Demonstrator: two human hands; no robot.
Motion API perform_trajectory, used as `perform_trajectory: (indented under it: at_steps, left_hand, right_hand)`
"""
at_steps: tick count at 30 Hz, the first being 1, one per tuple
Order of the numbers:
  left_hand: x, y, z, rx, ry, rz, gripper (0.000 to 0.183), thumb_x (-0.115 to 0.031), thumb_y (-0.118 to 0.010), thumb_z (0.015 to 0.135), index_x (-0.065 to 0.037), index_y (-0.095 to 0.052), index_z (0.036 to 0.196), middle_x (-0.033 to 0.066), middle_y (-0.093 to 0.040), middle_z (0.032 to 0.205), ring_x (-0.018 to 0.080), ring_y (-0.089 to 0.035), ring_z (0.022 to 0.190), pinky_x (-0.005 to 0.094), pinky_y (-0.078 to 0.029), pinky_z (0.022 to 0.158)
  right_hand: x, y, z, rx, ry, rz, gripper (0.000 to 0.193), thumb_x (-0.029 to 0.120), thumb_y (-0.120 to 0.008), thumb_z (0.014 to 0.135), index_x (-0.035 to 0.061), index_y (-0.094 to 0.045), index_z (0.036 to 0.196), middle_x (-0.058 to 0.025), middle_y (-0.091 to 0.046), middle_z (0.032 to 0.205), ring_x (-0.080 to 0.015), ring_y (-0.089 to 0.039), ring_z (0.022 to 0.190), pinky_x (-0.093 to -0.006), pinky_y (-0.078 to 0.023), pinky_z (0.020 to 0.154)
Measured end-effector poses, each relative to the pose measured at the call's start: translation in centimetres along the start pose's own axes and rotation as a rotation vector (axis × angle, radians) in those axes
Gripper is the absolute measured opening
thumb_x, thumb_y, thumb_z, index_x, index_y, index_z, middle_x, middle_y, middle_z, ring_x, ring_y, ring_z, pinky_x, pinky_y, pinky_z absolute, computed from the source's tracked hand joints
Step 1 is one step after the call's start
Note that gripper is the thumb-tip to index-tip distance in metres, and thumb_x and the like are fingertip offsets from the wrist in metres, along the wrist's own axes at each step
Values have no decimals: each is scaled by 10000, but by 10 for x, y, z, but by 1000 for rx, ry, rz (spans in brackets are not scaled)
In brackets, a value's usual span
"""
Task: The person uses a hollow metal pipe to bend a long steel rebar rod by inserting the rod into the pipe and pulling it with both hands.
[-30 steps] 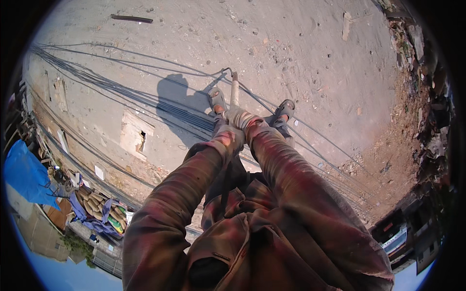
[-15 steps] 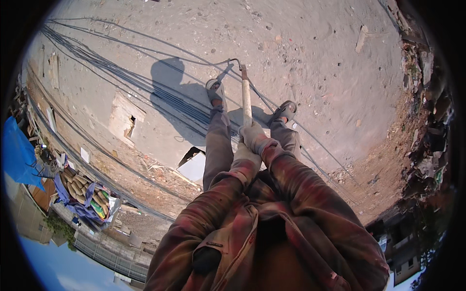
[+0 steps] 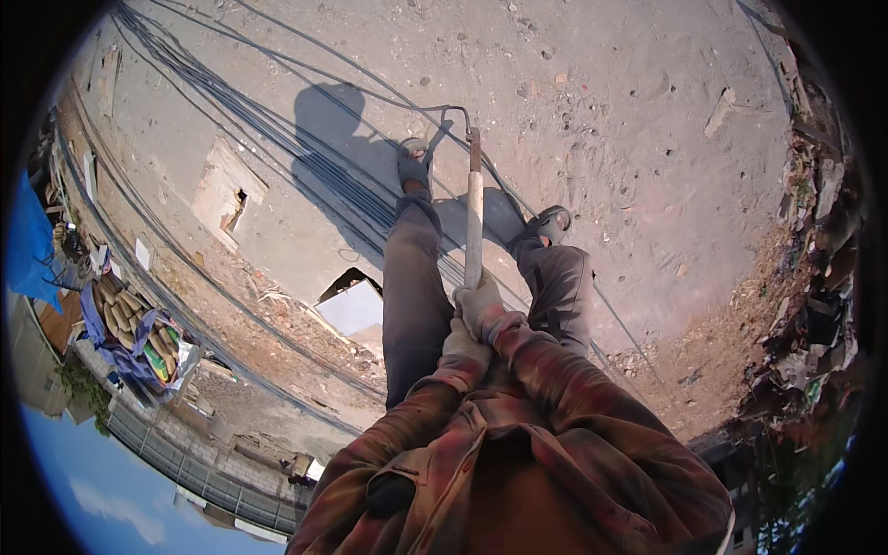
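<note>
Pole (image 3: 474,217), metal-hooked, extends between your lower legs, its near end enclosed by the tightly curled fingers of your right hand (image 3: 481,307) and left hand (image 3: 465,342). Dark rods (image 3: 375,208) cross beneath; a white panel (image 3: 353,307) lies left.

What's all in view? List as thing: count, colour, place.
Pole: one, pale with brown upper end, centre
Cables or rods: many, grey, across the ground
Ground: one stretch, greyish, upper view
Board: one, white, beside the left leg
Sheet: one, blue, far left
Cloth: purple, lower left, count unclear
Bundles: several, tan, by the cloth
Rubble: heap, mixed, right rim
Shoes: two, grey, on the feet
Trousers: one pair, dark grey, centre
Shirt: one, reddish brown, bottom
Left hand: one, pale, just below the right
Right hand: one, pale, around the pole
</note>
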State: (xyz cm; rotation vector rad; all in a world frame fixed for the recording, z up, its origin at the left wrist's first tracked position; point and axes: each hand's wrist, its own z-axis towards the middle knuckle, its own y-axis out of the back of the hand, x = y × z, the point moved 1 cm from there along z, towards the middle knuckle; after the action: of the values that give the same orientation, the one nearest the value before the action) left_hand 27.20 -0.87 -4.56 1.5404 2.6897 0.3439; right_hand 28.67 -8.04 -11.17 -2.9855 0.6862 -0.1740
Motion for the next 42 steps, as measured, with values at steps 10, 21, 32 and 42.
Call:
perform_trajectory:
  at_steps: [10, 21, 32, 42]
  left_hand:
    - [-7, -69, 20, 81, -117, -497, 774, -363, -750, 675, -79, -358, 1279, 161, -575, 1113, 286, -568, 1060, 345, -481, 840]
    - [-77, 91, -6, 180, 3, -1, 609, -216, -709, 661, -10, -449, 1172, 209, -623, 965, 343, -639, 857, 382, -508, 708]
    - [-131, 204, 45, 605, -667, 358, 123, -61, -615, 678, -99, -657, 787, 47, -609, 674, 155, -575, 573, 305, -453, 469]
    - [-94, 123, 41, 183, -245, 130, 374, -202, -635, 773, -55, -554, 1107, 175, -622, 927, 261, -635, 786, 317, -501, 640]
  right_hand:
    - [-63, 53, 41, -14, 246, -300, 500, 98, -605, 711, -4, -486, 1186, -165, -622, 941, -257, -615, 886, -335, -476, 771]
    - [33, -17, 54, 81, 167, 308, 278, 71, -570, 759, -7, -505, 1019, -113, -575, 738, -198, -581, 588, -326, -458, 497]
    - [207, -47, -1, 185, 411, -921, 313, 277, -535, 811, -8, -606, 917, -161, -640, 850, -285, -626, 803, -420, -473, 709]
    - [120, -34, 39, -79, -144, -40, 324, 289, -608, 773, 26, -629, 959, -118, -620, 892, -210, -586, 823, -360, -444, 782]
